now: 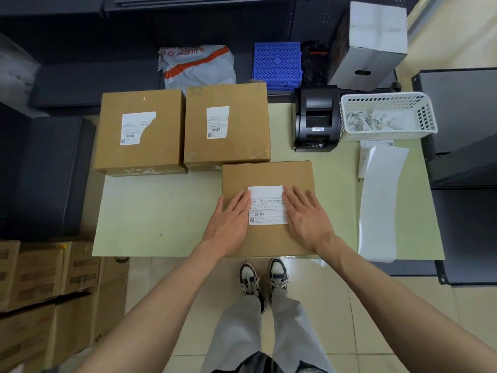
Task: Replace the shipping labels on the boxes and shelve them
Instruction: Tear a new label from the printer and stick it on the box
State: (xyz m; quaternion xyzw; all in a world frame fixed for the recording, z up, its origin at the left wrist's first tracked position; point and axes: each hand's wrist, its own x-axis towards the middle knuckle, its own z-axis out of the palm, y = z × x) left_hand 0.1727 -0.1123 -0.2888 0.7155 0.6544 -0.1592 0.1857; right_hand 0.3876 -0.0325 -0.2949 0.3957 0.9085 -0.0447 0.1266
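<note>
Both hands, left hand (231,217) and right hand (306,214), laid flat, fingers straight, beside label (267,205); stiff box (269,211) probably best gripped by its sides.

Bare tabletop (161,211) left of near box (269,173)

Brown boxes (268,181), white labels (267,205), blue crate (277,64).

Pale green table (150,211). On it: two cardboard boxes side by side at the far edge, left box (139,130) and middle box (227,125); near box (269,238) at the front edge; black label printer (316,118); white basket (387,117); long paper strip (382,200) at right.
</note>
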